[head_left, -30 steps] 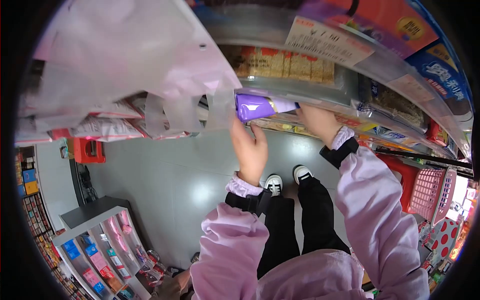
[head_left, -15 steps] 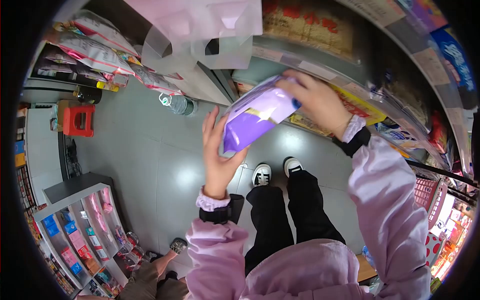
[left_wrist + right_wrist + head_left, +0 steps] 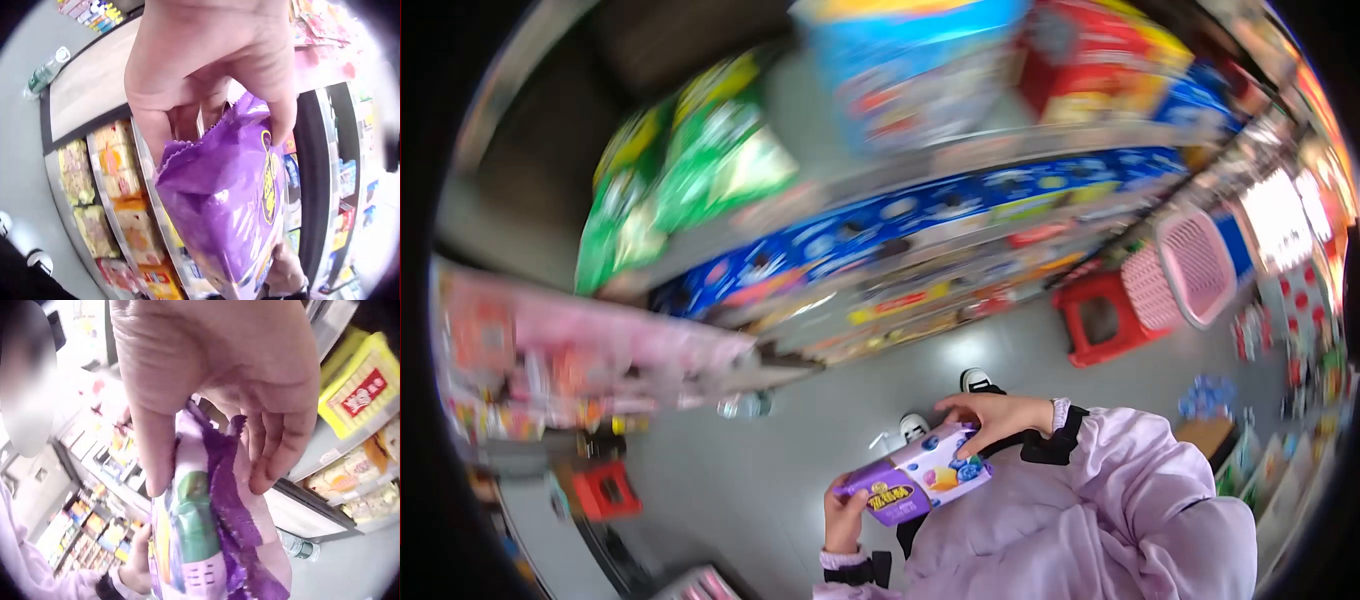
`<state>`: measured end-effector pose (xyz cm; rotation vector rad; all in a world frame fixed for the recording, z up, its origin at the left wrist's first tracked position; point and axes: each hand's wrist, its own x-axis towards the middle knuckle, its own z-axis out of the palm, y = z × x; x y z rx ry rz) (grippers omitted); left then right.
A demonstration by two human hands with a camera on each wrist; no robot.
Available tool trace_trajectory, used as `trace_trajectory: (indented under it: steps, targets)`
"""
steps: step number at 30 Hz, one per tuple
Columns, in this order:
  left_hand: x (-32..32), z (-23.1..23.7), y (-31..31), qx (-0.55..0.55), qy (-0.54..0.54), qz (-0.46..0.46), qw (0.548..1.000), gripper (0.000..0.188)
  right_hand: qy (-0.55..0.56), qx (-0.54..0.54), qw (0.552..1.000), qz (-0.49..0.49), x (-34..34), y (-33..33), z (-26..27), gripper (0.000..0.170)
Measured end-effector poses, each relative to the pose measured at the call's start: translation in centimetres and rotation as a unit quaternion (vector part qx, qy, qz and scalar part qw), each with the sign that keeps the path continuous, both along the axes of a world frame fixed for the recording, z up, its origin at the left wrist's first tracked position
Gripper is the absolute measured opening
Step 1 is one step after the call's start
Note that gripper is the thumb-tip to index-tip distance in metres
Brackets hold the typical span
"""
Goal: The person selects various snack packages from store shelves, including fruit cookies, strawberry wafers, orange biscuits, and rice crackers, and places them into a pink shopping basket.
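Note:
A purple and lilac snack bag [image 3: 915, 478] with blueberries pictured on its front is held between both hands, low in front of the body in the head view. My left hand [image 3: 843, 515] grips its left end, the thumb lying on the printed front. The right hand [image 3: 1000, 418] holds the upper right end, thumb on the front and fingers behind. Close up in the left wrist view, the bag [image 3: 219, 200] shows a crimped end under the fingers. In the right wrist view, thumb and fingers straddle the other end of the bag [image 3: 200, 531].
Shelves of packaged snacks run across the front, with green bags [image 3: 720, 140] at upper left. A red stool [image 3: 1095, 318] and a pink basket [image 3: 1195, 265] stand to the right; another red stool [image 3: 606, 490] is at left. A water bottle [image 3: 47, 74] stands on the floor.
The bag has come away from the shelf and down toward the body, its printed front now facing up. Both hands moved with it, and the head view has swung toward the shelves.

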<state>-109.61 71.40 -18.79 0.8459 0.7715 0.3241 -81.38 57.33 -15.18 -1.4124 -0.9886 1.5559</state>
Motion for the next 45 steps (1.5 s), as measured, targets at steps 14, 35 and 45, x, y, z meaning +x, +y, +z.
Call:
trace_trajectory:
  steps: [14,35,45]
  targets:
    - [39.1,7.3,-23.4,-0.133,-0.035,-0.349,0.927,0.029,0.1,0.03,0.802,-0.589,18.2,-35.7,6.5,0.04]
    - [80.3,-13.5,-54.3,0.449,0.291,-0.619,0.575,0.035,0.383,-0.224,0.513,-0.735,44.2,-52.2,-16.1,0.025]
    - [79.8,-14.9,-55.7,0.503,0.299,-0.613,0.53,0.034,0.338,-0.206,0.652,-0.646,46.3,-52.5,-22.7,0.031]
